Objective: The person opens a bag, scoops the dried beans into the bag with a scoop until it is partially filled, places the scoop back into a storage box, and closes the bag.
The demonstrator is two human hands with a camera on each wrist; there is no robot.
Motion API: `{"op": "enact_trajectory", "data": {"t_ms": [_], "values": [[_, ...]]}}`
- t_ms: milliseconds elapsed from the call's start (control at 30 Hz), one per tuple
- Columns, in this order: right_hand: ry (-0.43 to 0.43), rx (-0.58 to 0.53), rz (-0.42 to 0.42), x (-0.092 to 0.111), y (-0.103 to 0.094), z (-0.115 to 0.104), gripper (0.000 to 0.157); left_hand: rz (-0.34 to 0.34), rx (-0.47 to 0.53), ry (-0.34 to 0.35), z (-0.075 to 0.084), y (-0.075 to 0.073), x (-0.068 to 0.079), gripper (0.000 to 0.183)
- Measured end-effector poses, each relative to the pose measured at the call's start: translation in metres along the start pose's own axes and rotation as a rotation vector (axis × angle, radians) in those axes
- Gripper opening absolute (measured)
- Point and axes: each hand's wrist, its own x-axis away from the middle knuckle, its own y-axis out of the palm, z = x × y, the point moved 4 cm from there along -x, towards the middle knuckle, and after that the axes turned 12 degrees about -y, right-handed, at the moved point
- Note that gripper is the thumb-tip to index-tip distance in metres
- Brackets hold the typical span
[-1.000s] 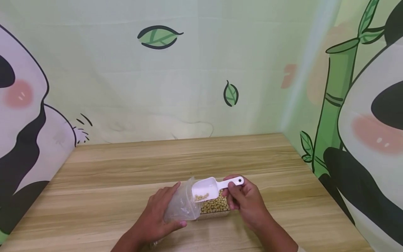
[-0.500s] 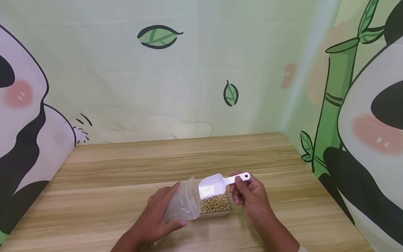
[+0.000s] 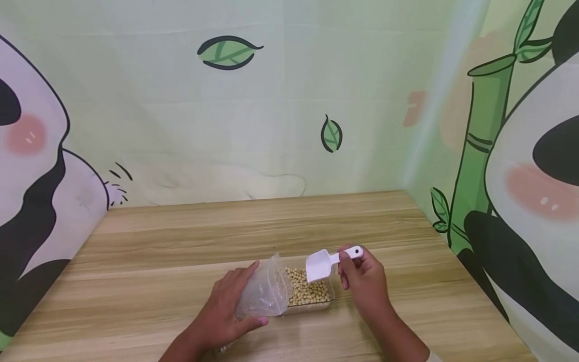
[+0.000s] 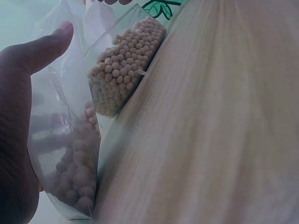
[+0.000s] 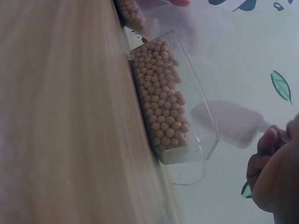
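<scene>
Head view: the right hand (image 3: pixel 364 281) pinches the handle of a white plastic scoop (image 3: pixel 319 265) between thumb and fingers, its blade slanting above a clear rectangular plastic container (image 3: pixel 312 308) of round tan beans (image 3: pixel 312 292). The left hand (image 3: pixel 224 307) clasps a translucent plastic bag (image 3: pixel 259 297), more beans inside, beside the container on the wood-grain table (image 3: pixel 181 241).

Head view: set high, facing forward and down, worktop (image 3: pixel 181 241) and backdrop (image 3: pixel 271 125) in frame, the most distant; left wrist view: low, close to the bag (image 4: pixel 70 98), turned sideways, worktop at right; right wrist view: low, close, turned sideways, worktop at left; clear box (image 3: pixel 309 308), bag and scoop (image 3: pixel 318 265) common to all three
</scene>
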Motion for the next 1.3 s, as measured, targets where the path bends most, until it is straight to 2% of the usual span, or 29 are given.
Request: {"op": "enact_trajectory", "data": {"t_ms": [100, 233, 333, 433, 533, 733, 1100, 1300], "values": [[-0.12, 0.126, -0.049, 0.002, 0.001, -0.005, 0.01, -0.002, 0.0, 0.001, 0.0, 0.001, 0.0, 0.107], [-0.291, 0.228, -0.123, 0.004, 0.004, -0.009, 0.006, 0.0, 0.001, 0.007, 0.0, 0.001, 0.0, 0.108], [-0.319, 0.255, -0.182, 0.004, 0.007, -0.009, 0.004, 0.001, 0.006, 0.01, 0.0, 0.001, 0.0, 0.108], [-0.248, 0.279, -0.214, 0.003, 0.008, -0.005, 0.005, 0.001, 0.008, 0.007, 0.0, 0.001, 0.001, 0.108], [-0.125, 0.272, -0.211, 0.002, 0.008, 0.001, 0.006, -0.003, 0.007, 0.003, 0.0, 0.001, 0.001, 0.108], [0.083, 0.129, -0.184, 0.001, 0.008, 0.01, 0.011, -0.009, 0.008, -0.002, 0.001, 0.001, 0.001, 0.107], [0.319, -0.004, -0.089, -0.002, 0.004, 0.031, 0.021, -0.001, -0.019, 0.008, 0.0, 0.001, 0.001, 0.108], [0.441, -0.11, -0.045, 0.0, 0.004, 0.04, 0.019, -0.01, -0.018, -0.002, 0.0, 0.001, 0.001, 0.108]]}}
